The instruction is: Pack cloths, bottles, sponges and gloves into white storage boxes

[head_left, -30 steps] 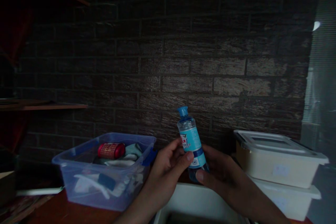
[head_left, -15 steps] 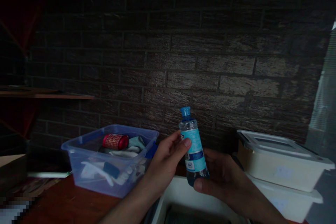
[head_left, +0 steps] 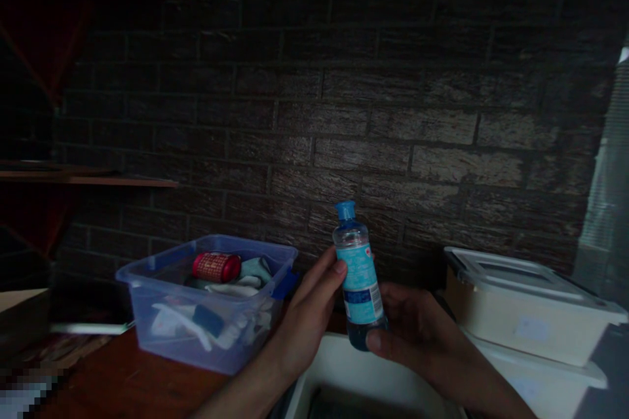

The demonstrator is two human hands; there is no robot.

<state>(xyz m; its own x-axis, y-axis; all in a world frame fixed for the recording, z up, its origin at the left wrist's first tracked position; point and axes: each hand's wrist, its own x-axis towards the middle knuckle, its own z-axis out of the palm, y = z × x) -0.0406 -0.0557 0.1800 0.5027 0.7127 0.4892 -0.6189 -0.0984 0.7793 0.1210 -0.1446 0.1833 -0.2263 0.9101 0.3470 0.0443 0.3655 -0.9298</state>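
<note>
A clear plastic bottle (head_left: 360, 285) with a blue cap and a light-blue label stands nearly upright between my hands, leaning a little to the left at its top. My left hand (head_left: 313, 311) grips its left side, thumb against the label and fingers behind. Around the lower right of the bottle, my right hand (head_left: 417, 327) is closed, its thumb at the base. Dark liquid shows at the bottom. Below the bottle is an open white bin (head_left: 339, 366), its dark contents hard to make out.
To the left, a translucent blue tub (head_left: 181, 314) holds a red can (head_left: 217, 266), cloths and other items on a brown wooden surface (head_left: 122, 380). Two stacked white lidded boxes (head_left: 531, 314) stand at right. Wooden shelves (head_left: 88, 177) jut out at left before a dark brick wall (head_left: 344, 111).
The bottle has been turned about its long axis, so another part of the label with a barcode faces me. Both hands still hold it, with the left thumb shifted slightly left.
</note>
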